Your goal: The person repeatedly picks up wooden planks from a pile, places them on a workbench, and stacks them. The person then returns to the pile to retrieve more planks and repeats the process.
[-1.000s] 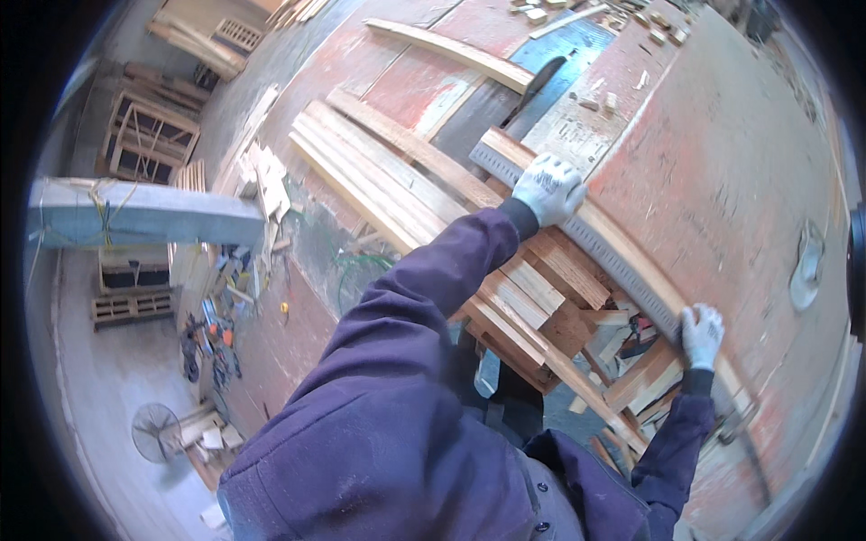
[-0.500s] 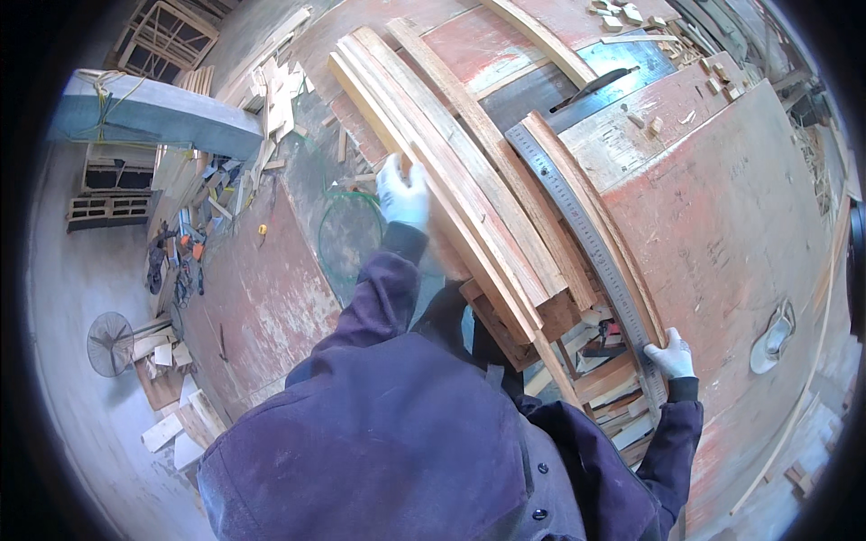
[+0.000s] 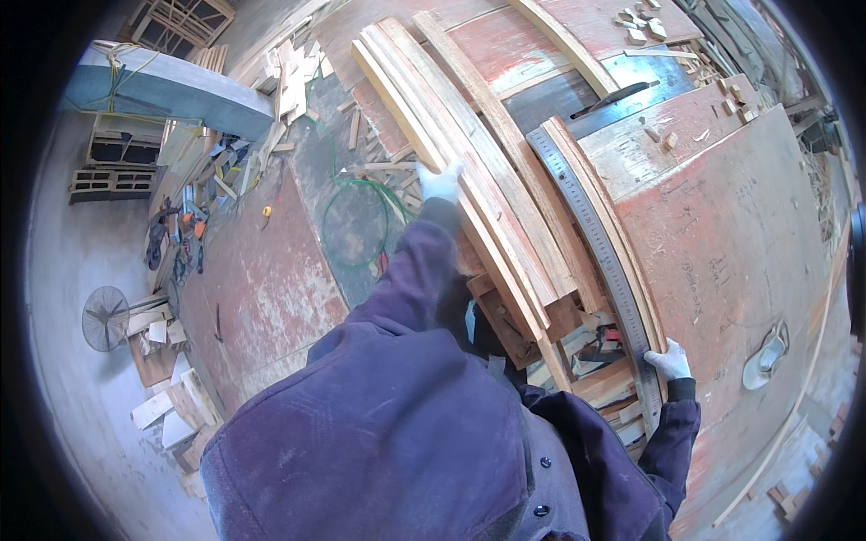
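Note:
My left hand [image 3: 440,183], in a white glove, grips the left edge of the outermost wooden plank [image 3: 394,101]. That plank lies lengthwise beside several other long pale planks. Further right, a long metal ruler [image 3: 586,212] runs along the left side of a wooden strip [image 3: 615,236]. My right hand [image 3: 669,361], also gloved, is closed around the near part of the ruler and strip, its fingers partly hidden. Another long plank [image 3: 514,149] lies between the bundle and the ruler.
A saw blade [image 3: 621,94] rises from a metal plate [image 3: 654,72] beyond the ruler. Offcuts [image 3: 636,36] lie at the far right. A sandal-like object [image 3: 765,358] rests on the reddish board at right. At left are a green hose [image 3: 383,203], a tape measure [image 3: 267,212] and a fan [image 3: 105,318].
My left hand has moved onto the outermost plank's edge and now grips it. My right hand stays at the near part of the ruler and strip. The view has shifted slightly.

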Available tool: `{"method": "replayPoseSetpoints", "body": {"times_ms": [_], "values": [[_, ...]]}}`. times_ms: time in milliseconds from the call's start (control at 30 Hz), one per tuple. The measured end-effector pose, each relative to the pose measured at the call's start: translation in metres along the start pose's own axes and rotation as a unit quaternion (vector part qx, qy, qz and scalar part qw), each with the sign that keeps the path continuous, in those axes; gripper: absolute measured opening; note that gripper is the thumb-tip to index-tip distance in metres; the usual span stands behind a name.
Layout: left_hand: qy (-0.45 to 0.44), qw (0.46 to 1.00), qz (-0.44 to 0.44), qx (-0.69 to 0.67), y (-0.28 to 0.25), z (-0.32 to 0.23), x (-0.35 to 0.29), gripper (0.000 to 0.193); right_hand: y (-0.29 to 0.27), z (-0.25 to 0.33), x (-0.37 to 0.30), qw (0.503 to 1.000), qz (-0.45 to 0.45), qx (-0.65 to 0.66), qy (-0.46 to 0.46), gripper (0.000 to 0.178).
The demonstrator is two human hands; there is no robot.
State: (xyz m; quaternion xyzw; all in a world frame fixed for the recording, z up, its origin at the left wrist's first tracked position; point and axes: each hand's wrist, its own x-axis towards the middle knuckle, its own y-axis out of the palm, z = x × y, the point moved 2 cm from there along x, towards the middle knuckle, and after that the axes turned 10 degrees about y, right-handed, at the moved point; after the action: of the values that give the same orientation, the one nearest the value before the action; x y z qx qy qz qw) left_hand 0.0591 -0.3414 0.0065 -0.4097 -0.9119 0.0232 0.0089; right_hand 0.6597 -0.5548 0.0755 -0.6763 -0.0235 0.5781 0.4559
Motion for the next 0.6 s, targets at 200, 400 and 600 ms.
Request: {"method": "replayPoseSetpoints", "body": {"times_ms": [200,400,600], "values": [[-0.171,0.959,0.055,-0.218,-0.031,0.014,0.009,0.041,-0.002,0.007,-0.028,0.992,-0.085,0.051,-0.079,0.065],[-0.248,0.912,0.081,-0.315,-0.04,0.014,0.002,0.043,-0.011,0.019,-0.065,0.99,-0.091,0.068,-0.083,0.048],[-0.255,0.888,0.126,-0.362,-0.041,0.012,0.008,0.053,-0.005,0.042,-0.1,0.979,-0.109,0.142,-0.095,0.04]]}}
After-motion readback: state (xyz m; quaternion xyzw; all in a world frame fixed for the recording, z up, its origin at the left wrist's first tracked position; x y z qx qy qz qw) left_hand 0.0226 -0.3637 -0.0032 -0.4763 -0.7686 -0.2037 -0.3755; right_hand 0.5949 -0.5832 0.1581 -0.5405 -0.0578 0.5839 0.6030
